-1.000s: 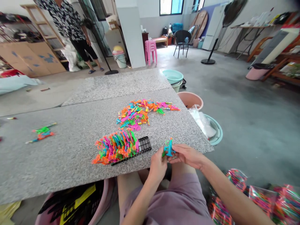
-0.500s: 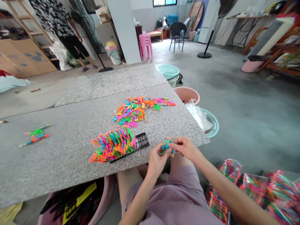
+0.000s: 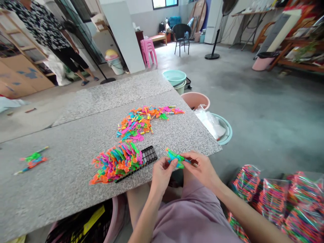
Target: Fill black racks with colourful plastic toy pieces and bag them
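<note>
Just beyond the table's front edge, my left hand (image 3: 162,172) pinches a small blue and green plastic toy (image 3: 174,156) between thumb and fingers. My right hand (image 3: 201,167) grips the right end of the same toy; its exact kind is too small to make out. Left of my hands lies a black plastic rack (image 3: 150,154) with a dense row of colorful plastic toys (image 3: 116,162) standing in it; its right end is bare. Behind the rack spreads a loose pile of similar toys (image 3: 138,122) in orange, pink, green and blue.
The grey granite-patterned table (image 3: 76,131) carries a few toys (image 3: 34,159) at far left. Below it stands a pink tub (image 3: 115,216) with black racks. Bags of toys (image 3: 273,199) lie on the floor at right. Basins (image 3: 196,98) line the table's right side. A person (image 3: 48,33) stands behind.
The toy in my hands has turned, showing more green and pointing to the upper left. Both hands still hold it. The whole view has shifted slightly.
</note>
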A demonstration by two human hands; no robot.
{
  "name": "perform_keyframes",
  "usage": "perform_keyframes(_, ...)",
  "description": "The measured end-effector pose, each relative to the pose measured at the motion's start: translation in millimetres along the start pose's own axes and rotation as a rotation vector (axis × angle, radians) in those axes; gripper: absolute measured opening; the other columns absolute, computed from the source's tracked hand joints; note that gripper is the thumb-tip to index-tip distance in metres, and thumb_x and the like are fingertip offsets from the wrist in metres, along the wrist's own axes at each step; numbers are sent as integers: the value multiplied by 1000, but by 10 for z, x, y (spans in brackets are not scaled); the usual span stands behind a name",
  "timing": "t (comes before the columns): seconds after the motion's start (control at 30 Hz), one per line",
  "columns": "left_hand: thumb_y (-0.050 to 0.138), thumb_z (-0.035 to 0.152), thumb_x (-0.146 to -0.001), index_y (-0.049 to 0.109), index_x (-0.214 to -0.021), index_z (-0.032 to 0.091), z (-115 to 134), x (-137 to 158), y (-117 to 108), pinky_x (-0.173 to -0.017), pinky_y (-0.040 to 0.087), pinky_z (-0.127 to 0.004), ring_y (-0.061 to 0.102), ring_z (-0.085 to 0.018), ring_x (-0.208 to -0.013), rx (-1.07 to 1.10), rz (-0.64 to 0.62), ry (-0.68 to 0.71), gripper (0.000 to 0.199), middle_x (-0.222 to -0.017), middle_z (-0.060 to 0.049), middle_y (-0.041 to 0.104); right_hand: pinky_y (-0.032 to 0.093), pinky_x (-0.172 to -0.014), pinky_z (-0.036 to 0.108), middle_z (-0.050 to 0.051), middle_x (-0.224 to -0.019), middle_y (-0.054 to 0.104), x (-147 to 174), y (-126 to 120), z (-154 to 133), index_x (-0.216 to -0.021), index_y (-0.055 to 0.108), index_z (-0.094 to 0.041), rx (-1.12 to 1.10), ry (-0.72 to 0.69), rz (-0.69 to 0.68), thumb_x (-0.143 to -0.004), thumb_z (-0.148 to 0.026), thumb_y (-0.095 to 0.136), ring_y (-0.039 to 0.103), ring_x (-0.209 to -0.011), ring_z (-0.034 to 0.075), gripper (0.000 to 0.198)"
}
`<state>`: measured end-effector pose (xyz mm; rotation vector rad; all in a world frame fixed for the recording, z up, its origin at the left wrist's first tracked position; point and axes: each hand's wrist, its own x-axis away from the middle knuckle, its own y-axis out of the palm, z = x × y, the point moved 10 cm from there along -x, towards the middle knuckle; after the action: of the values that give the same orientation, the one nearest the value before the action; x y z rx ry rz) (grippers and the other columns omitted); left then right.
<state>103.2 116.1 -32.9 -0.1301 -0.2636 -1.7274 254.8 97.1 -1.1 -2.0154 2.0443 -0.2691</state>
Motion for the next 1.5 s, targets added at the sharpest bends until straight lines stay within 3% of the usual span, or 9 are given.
perform_keyframes(0.17, 73, 44, -80, 69, -84, 13, -37, 45, 192, -72, 45, -23, 54, -12, -69, 132, -198, -113, 32, -73, -2, 63, 50, -71, 28, 5, -92, 71, 8, -26, -5, -103, 73, -21, -143, 74, -46, -82, -28, 62, 63, -81, 19, 25)
perform_keyframes(0.37, 78, 39, -77, 72, -87, 13, 16, 114, 324, -63, 44, -20, 53, -9, -66, 303, -368, -210, 29, -77, -3, 64, 48, -58, 25, 1, -68, 65, 77, 79, -58, -100, 72, -15, -483, 233, -159, -79, -34, 68, 58, -60, 13, 29)
perform_keyframes(0.5, 81, 35, -75, 72, -87, 14, 44, 155, 316, -58, 43, -16, 52, -6, -60, 362, -362, -275, 26, -75, -1, 64, 49, -59, 24, 0, -67, 66, 143, 72, -154, -102, 73, -15, -562, 260, -161, -78, -34, 72, 61, -60, 13, 30)
perform_keyframes(0.7, 82, 31, -74, 72, -91, 14, 87, 206, 316, -72, 50, -21, 62, -12, -74, 413, -337, -312, 27, -81, -4, 68, 50, -62, 25, 2, -70, 68, 221, 122, -228, -105, 72, -14, -667, 297, -169, -76, -37, 75, 62, -62, 13, 37)
perform_keyframes(0.97, 87, 27, -67, 71, -79, 13, -75, 181, 232, -69, 50, -21, 63, -11, -66, 510, -314, -383, 24, -72, -2, 68, 42, -54, 22, 2, -66, 65, 262, 172, -297, -101, 74, -12, -743, 330, -140, -70, -45, 80, 56, -59, 11, 46)
perform_keyframes(1.27, 85, 30, -69, 71, -77, 12, -48, 190, 289, -69, 48, -21, 62, -11, -66, 467, -408, -358, 24, -71, -3, 67, 44, -58, 24, 3, -66, 64, 272, 194, -345, -100, 74, -11, -777, 305, -150, -71, -44, 80, 55, -60, 11, 44)
perform_keyframes(1.5, 86, 39, -66, 65, -71, 12, -107, 200, 225, -65, 46, -23, 58, -11, -60, 436, -413, -356, 34, -64, -1, 61, 44, -61, 24, 3, -69, 66, 328, 227, -390, -103, 73, -12, -795, 311, -167, -71, -42, 81, 56, -63, 12, 44)
